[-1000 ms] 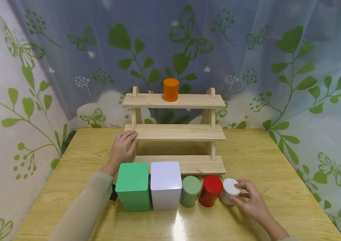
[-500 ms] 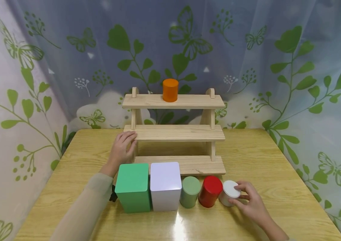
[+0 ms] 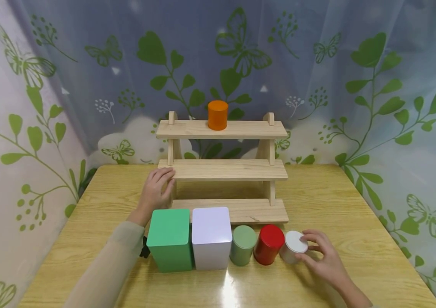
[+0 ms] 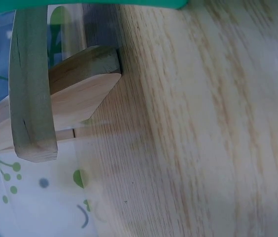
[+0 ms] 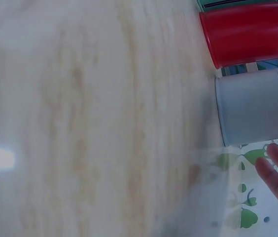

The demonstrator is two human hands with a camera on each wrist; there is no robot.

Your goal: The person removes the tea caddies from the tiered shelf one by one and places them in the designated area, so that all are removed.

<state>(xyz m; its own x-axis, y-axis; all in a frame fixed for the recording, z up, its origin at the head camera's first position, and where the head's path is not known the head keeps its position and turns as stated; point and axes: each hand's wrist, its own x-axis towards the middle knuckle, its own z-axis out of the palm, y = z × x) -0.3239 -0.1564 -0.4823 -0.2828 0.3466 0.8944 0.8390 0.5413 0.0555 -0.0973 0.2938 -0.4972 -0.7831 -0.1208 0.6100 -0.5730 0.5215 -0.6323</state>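
My left hand (image 3: 155,192) holds the left end of the middle plank of a three-tier wooden display shelf (image 3: 225,169), fingers over its edge and thumb lower down. Only a sliver of that hand shows in the left wrist view. At the right end of a row of containers stands a white round tin (image 3: 294,247). Around its right side is my right hand (image 3: 323,256), fingers spread. The right wrist view shows the fingers (image 5: 276,178) beside the white tin (image 5: 252,107), apparently just off it. Left of it stands a red round tin (image 3: 269,244).
A pale green round tin (image 3: 243,245), a lavender square box (image 3: 212,239) and a green square box (image 3: 170,239) continue the row before the shelf. On the top plank sits an orange cylinder (image 3: 218,115). The wooden table (image 3: 318,192) meets a leaf-patterned curtain (image 3: 310,77) behind.
My right hand's fingers have loosened and drawn slightly right from the white tin, which has shifted very little. The left hand stays on the shelf.
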